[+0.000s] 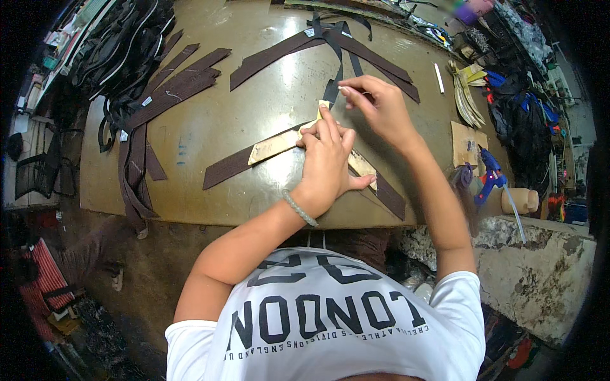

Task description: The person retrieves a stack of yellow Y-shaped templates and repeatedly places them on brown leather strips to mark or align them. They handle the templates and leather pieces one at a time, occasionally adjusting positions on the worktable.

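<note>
My left hand (323, 166) lies over a pale yellow, three-armed template (272, 148), fingers stretched out and thumb spread, pressing it down. Under the template, dark brown straps (223, 171) splay out to either side in an inverted V. A black strap (332, 91) runs away from the template's far tip. Beside that strap my right hand (383, 106) is raised, its thumb and index finger pinched together. Whatever is between those fingertips is too small to make out. The middle of the template is hidden under my left hand.
Joined brown strap pieces (267, 63) lie at the table's far side, and a pile of similar straps (171, 95) on the left. A blue glue gun (490, 174) stands by the right edge, near curved pale strips (467, 98). Black bags (121, 51) crowd the far left.
</note>
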The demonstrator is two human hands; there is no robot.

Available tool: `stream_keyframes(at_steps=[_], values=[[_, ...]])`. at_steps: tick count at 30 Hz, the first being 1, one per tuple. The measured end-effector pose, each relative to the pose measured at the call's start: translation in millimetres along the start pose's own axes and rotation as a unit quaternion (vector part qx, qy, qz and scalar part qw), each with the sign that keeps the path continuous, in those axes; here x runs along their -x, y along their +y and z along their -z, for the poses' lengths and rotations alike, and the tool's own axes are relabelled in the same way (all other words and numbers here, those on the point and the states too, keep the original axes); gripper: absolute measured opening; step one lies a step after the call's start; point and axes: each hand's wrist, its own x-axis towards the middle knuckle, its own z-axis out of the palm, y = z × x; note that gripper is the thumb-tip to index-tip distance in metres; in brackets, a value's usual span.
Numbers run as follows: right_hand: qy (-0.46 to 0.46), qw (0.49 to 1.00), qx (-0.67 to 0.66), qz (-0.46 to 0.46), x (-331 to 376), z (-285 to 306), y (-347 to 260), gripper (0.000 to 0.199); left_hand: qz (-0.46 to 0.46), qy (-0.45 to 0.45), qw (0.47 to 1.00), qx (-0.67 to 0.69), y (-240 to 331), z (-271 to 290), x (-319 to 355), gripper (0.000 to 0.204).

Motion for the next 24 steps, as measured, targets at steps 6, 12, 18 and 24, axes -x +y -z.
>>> stream_keyframes(at_steps=[6, 12, 18, 24], values=[[-0.027, 0.998, 0.039, -0.038, -3.7, -34.8, -4.7, 0.013, 0.008, 0.038, 0.997, 0.072, -9.3, 0.2, 8.2, 0.094], [0.010, 0.999, 0.040, -0.010, 5.2, -41.4, 4.8, 0.016, 0.025, 0.095, 0.980, 0.175, -53.4, 0.3, 70.4, 0.065], [0.003, 0.992, 0.120, -0.036, -14.8, -45.5, -42.9, 0.018, 0.055, 0.116, 0.974, 0.189, -50.9, -14.4, 93.4, 0.066], [-0.093, 0.989, 0.091, 0.066, 5.8, -113.4, -95.6, 0.017, 0.048, 0.063, 0.974, 0.214, -52.7, -17.2, 93.0, 0.067]])
